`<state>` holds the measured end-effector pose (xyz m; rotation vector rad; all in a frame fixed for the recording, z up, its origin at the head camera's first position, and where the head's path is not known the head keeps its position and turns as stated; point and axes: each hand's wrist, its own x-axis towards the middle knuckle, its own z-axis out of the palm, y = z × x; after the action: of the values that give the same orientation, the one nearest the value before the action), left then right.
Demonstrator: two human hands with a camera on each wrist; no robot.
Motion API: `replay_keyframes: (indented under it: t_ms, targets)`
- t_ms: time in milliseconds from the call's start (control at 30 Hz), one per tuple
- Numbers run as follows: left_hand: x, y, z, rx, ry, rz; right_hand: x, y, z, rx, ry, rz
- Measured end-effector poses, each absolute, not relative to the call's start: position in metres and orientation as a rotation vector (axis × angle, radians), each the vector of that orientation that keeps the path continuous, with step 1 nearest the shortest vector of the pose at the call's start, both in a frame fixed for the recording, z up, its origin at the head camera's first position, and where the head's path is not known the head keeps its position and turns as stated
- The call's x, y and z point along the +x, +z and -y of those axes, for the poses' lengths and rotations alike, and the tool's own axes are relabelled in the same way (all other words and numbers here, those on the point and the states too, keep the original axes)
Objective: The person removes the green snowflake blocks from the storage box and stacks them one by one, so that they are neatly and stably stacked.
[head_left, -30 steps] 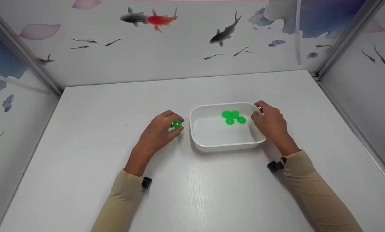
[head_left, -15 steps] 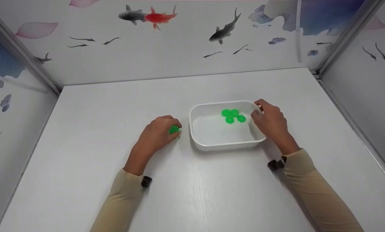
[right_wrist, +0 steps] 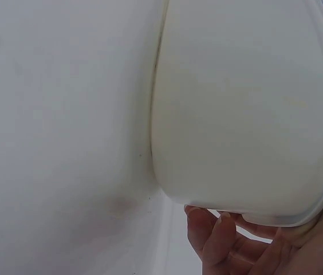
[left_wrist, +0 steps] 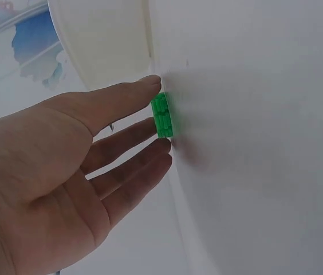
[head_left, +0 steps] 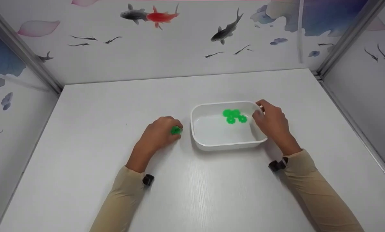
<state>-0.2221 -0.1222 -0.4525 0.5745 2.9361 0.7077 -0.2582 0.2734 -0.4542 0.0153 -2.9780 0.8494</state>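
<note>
1. A printed grey koi is showing at the head view's eleven o'clock.
2. A pink petal is showing at ten.
3. Blue wash is spreading at two.
4. White tabletop is gleaming at six.

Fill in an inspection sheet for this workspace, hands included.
Surface: white table, a small dark speck on its left part.
Job's things: white tray, upright; four green flower-shaped pieces visible inside, towards its far side; one green piece outside, left of the tray.
Clutter: nothing seen.
Left hand: pinches the outside piece; contact with the table unclear.
Right hand: grips the tray's right end.
Cables: nothing seen.
Surroundings: pale panels with printed fish; metal corner posts.
</note>
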Motion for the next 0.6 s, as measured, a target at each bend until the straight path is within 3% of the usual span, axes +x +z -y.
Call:
replay_keyframes:
  t_ms: [600]
  targets:
    - [-0.223,-0.4538,0.1199,0.542,0.785,-2.893,-0.2565,-0.4526,-0.2728,-0.003,0.862,2.991]
